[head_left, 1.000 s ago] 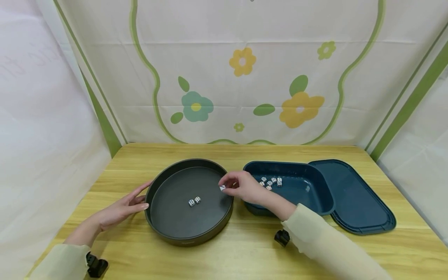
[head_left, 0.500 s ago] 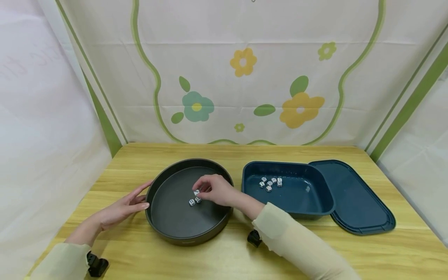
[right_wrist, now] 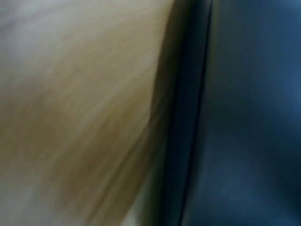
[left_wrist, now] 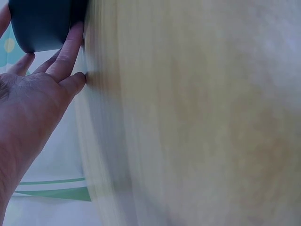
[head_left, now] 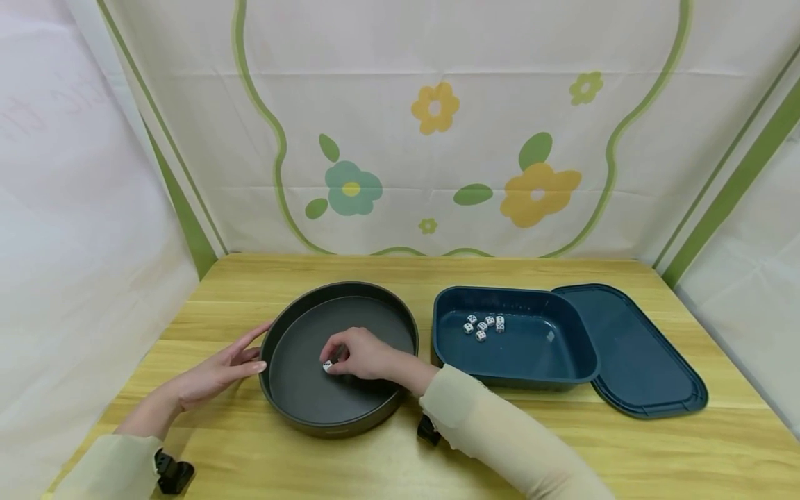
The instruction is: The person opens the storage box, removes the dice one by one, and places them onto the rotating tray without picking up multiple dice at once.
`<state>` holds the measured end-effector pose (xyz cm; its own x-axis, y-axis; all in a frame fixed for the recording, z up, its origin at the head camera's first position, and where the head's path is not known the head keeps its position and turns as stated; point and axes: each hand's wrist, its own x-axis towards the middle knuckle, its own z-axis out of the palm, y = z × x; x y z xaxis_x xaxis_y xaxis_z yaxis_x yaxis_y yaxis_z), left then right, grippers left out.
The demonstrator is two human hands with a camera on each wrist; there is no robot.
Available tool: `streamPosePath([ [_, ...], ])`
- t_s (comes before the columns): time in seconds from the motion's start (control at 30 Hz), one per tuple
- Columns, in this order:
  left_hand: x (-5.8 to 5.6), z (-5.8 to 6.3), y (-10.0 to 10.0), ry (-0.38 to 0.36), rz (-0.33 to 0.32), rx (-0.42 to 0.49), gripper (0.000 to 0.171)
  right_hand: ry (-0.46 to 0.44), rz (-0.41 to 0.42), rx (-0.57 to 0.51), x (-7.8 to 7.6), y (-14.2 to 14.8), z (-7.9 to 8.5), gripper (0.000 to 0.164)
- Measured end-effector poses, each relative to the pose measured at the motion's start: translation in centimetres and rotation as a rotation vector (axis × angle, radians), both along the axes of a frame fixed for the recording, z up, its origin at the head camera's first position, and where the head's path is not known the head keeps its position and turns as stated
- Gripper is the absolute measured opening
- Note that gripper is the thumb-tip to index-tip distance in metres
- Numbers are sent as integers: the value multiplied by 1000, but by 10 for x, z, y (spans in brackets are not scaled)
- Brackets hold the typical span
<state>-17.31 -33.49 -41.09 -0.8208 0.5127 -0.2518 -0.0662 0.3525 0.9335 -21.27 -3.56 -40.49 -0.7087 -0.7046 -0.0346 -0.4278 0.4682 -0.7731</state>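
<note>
- We see a white cloth (head_left: 387, 125) with printed flowers and green borders behind everything.
- Before it stands the table (head_left: 662, 451), with a yellowish wood grain.
- On its left half we have a round, dark pan (head_left: 337, 312).
- Just right of that sits a dark blue box (head_left: 525, 357), apart from the pan.
- Farther right lies a matching lid (head_left: 650, 354), flat on the table; the box hides part of its left edge.
- Our left hand (head_left: 212, 378) reaches to the pan's left side, fingers extended and touching its outer wall, thumb tip at the rim.
- Our right hand (head_left: 362, 355) is inside the pan, thumb and fingertips pinching a white die (head_left: 327, 366) near the middle of its floor; we cannot tell whether the die touches down.
- In the box, toward its left end, we find a loose cluster of dice (head_left: 482, 326), white with dark pips.
</note>
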Motion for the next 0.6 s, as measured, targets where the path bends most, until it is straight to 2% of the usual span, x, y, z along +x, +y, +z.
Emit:
streamPosePath([
  [0.17, -1, -1, -1, -11, 6, 6, 75, -3, -8, 14, 0, -2, -1, 9],
  [0.37, -1, -2, -1, -8, 13, 4, 75, -14, -24, -17, -1, 5, 2, 13],
  [0.6, 0, -1, 0, -13, 14, 1, 74, 55, -6, -73, 5, 33, 21, 14],
])
